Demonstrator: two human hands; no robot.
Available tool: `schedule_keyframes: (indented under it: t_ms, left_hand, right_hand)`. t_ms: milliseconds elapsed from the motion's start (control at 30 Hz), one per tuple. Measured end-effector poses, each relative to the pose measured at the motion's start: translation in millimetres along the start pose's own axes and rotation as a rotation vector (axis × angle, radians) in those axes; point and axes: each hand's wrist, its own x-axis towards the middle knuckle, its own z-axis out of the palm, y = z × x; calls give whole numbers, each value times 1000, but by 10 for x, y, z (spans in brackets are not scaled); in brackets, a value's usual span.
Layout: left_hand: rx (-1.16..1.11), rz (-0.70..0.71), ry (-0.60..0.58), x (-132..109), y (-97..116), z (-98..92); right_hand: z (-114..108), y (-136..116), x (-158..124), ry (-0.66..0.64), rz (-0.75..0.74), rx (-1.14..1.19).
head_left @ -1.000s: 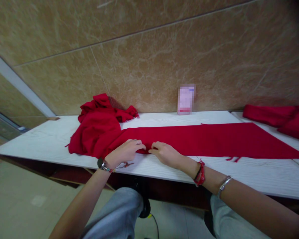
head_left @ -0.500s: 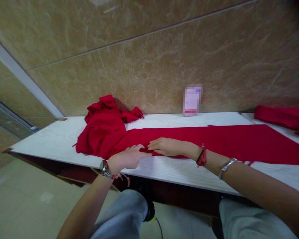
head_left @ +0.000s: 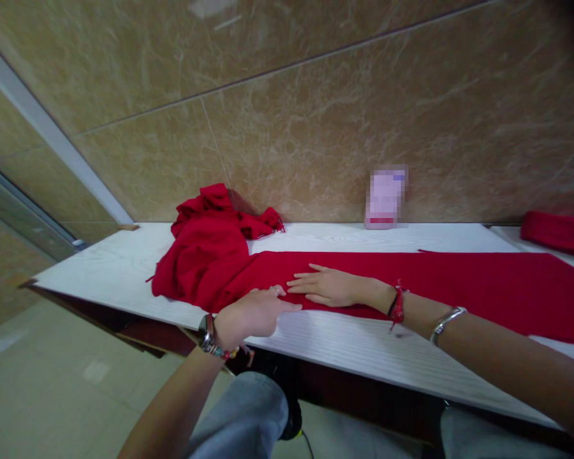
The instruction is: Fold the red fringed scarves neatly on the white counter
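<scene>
A long red scarf [head_left: 440, 280] with a few thread tassels lies along the white table. Its left part is bunched into a loose heap [head_left: 201, 255], while the rest is laid flat to the right. My right hand [head_left: 328, 287] rests palm down on the flat part with its fingers spread. Beside its fingertips, at the scarf's near edge, is my left hand [head_left: 253, 312]. Its thumb is stretched out along that edge, apart from the other fingers, which touch the cloth and are partly hidden.
A pale pink, blurred-out upright object [head_left: 385, 199] leans against the brown marbled wall [head_left: 306, 146] at the back. Another folded red cloth [head_left: 559, 234] lies at the far right. The near edge of the white table [head_left: 344, 338] runs just above my knees.
My right hand's fingers have spread apart and flattened on the scarf. My left hand stays at the near edge. The whole view has shifted slightly.
</scene>
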Motion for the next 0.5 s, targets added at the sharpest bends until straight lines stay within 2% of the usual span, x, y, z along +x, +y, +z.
schedule_keyframes:
  t_ms: [133, 200, 333, 400, 500]
  left_hand:
    - [3, 19, 42, 15, 4, 24]
    - [-7, 37, 65, 31, 7, 17]
    - [-17, 52, 64, 50, 29, -34]
    - [-23, 59, 53, 57, 34, -44]
    - [-45, 69, 61, 70, 19, -22]
  right_hand:
    - [-60, 167, 43, 38, 127, -97]
    - [-88, 166, 67, 41, 162, -91]
    - [-47, 38, 116, -13, 49, 34]
    - [-13, 68, 129, -50, 40, 64]
    - [-27, 266, 140, -57, 189, 30]
